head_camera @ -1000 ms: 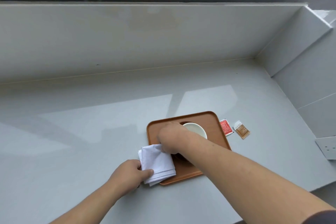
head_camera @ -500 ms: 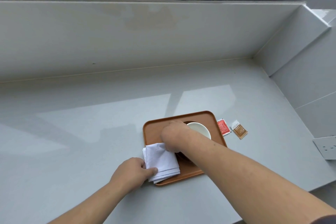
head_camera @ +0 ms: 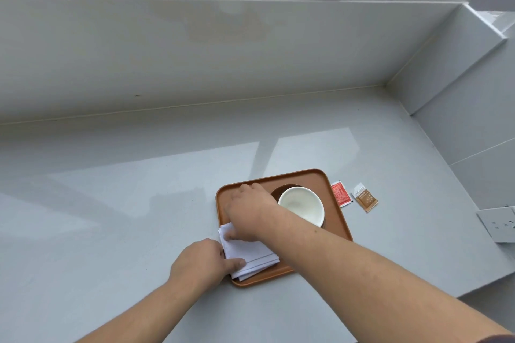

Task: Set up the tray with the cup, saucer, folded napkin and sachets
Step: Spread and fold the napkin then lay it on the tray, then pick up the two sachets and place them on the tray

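Observation:
A brown tray (head_camera: 333, 192) lies on the grey counter. A white cup (head_camera: 302, 205) stands on a dark saucer (head_camera: 277, 192) in the tray's right half. A folded white napkin (head_camera: 250, 256) rests on the tray's near left corner, slightly over the left rim. My left hand (head_camera: 203, 260) pinches the napkin's near left edge. My right hand (head_camera: 250, 211) reaches across the tray, fingertips pressing the napkin's far edge. A red sachet (head_camera: 341, 194) and a brown sachet (head_camera: 365, 198) lie on the counter just right of the tray.
The grey counter (head_camera: 111, 217) runs to a low wall under a window at the back and a tiled wall on the right. A white socket plate (head_camera: 498, 227) sits at the counter's right edge. The counter's front edge drops off at lower right.
The napkin has shifted right onto the tray's near left corner. My right hand has lifted off its middle and moved to its far edge; my left hand followed.

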